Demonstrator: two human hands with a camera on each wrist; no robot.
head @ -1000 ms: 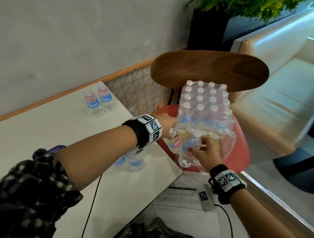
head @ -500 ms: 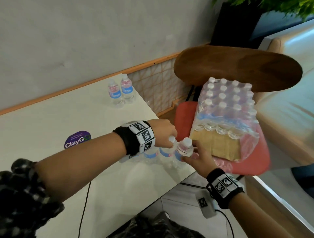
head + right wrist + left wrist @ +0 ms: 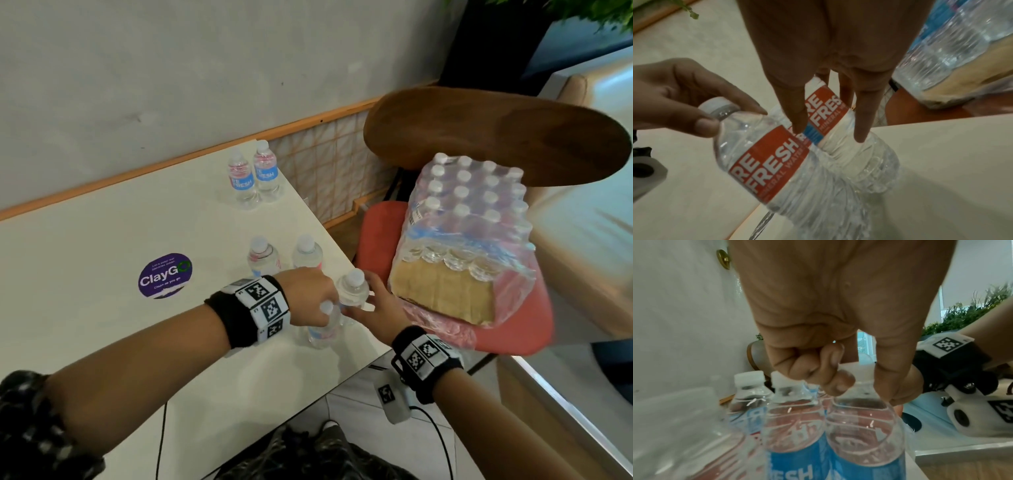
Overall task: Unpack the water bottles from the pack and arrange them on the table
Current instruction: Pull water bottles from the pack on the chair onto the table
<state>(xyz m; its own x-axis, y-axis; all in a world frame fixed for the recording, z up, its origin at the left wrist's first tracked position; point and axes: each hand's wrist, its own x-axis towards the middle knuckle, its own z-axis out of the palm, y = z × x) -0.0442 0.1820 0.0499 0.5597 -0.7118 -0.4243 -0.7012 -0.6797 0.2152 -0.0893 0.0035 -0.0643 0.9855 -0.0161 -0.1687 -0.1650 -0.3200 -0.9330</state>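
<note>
Left hand (image 3: 310,296) pinched around the neck of a water bottle (image 3: 325,327), thumb and curled fingers (image 3: 830,369) just under the white cap, bottle base down on the white surface (image 3: 102,240) near its 5 o'clock corner. Right hand (image 3: 375,308) wrapped round a second bottle (image 3: 352,289) from the 3 o'clock side, straightish fingers (image 3: 861,123) lying along its label, this bottle touching the first. In the right wrist view, both red-and-blue "REFRESH" labels side by side, bottoms resting on the surface.

At 12 o'clock of the hands, two more bottles (image 3: 284,255) upright as a pair; farther toward 12, near the wall, another pair (image 3: 255,176), upright and touching. Purple round sticker (image 3: 165,275) at 9 o'clock of the nearer pair.

Shrink-wrapped pack (image 3: 469,219) at 3 o'clock, off the surface, on a red chair seat (image 3: 376,233); wrap torn open at the near end, bare cardboard tray (image 3: 442,291) showing, remaining capped bottles crowded toward the wooden backrest (image 3: 496,137).
</note>
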